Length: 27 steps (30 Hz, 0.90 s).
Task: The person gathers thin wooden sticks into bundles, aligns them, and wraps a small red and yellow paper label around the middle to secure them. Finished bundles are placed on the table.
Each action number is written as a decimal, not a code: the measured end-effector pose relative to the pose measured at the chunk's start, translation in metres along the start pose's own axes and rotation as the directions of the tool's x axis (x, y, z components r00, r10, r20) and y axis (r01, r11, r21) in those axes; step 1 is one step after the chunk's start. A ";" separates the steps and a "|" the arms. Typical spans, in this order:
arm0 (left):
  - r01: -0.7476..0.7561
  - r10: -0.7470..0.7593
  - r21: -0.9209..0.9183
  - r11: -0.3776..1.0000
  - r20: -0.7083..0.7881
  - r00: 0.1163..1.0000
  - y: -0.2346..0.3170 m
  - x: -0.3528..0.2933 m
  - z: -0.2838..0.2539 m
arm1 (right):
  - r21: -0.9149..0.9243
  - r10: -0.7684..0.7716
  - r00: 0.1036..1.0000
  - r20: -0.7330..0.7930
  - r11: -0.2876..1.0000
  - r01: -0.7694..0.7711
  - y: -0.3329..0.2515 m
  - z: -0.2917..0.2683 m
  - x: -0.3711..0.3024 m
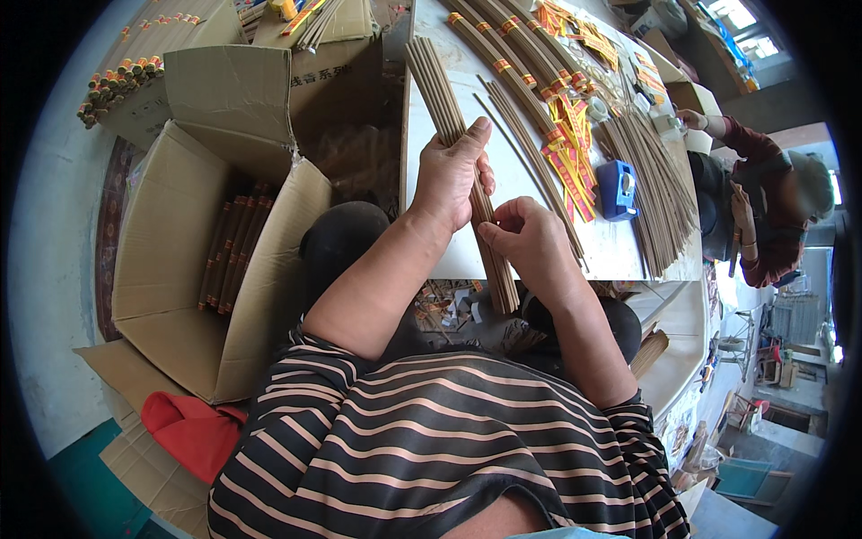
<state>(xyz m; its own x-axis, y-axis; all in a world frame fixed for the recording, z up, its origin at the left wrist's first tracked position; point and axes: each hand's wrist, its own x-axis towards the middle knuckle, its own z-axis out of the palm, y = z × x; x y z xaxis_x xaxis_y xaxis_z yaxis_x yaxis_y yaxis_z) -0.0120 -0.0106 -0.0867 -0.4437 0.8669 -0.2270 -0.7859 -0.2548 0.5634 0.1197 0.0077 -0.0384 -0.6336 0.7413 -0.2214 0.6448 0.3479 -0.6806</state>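
A bundle of thin brown incense sticks point(438, 94) slants over the near left edge of the white table, its lower end hanging past that edge. My left hand point(449, 177) is wrapped round its middle, thumb laid along the sticks. Lower down, my right hand point(536, 244) is closed with thumb and fingertips at the side of the same bundle. Several loose incense sticks point(530, 162) lie on the table just right of my hands. Beyond them are red and yellow paper labels point(567, 171) and a blue tape dispenser point(618, 189).
Banded incense bundles point(503, 63) and a spread of loose sticks point(648, 193) cover parts of the white table point(440, 256). An open cardboard box point(162, 260) at my left holds wrapped bundles. Red cloth point(191, 435) lies below it. Another person point(763, 180) sits at the right.
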 end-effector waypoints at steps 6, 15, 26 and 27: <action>-0.034 0.035 0.014 0.999 -0.021 0.999 -0.003 0.003 -0.003 | -0.025 0.017 1.000 0.022 1.000 -0.016 -0.004 -0.002 0.003; -0.021 0.021 -0.002 1.000 -0.059 0.998 -0.003 0.002 -0.001 | -0.056 0.041 0.998 0.052 0.998 -0.038 -0.012 -0.007 0.005; 0.032 -0.036 -0.057 0.998 -0.059 0.998 -0.003 0.003 -0.003 | 0.235 -0.030 0.994 0.102 0.972 0.005 0.002 -0.008 0.009; 0.037 -0.041 -0.073 0.997 -0.057 0.998 -0.002 0.004 -0.003 | 0.207 -0.027 0.992 0.125 0.978 0.000 0.001 -0.010 0.008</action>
<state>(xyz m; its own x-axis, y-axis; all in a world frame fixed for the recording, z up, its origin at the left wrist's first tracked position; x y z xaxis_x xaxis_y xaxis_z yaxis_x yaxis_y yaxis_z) -0.0135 -0.0082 -0.0916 -0.4351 0.8508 -0.2946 -0.8309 -0.2534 0.4953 0.1194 0.0197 -0.0340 -0.6992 0.6539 -0.2890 0.5424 0.2219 -0.8103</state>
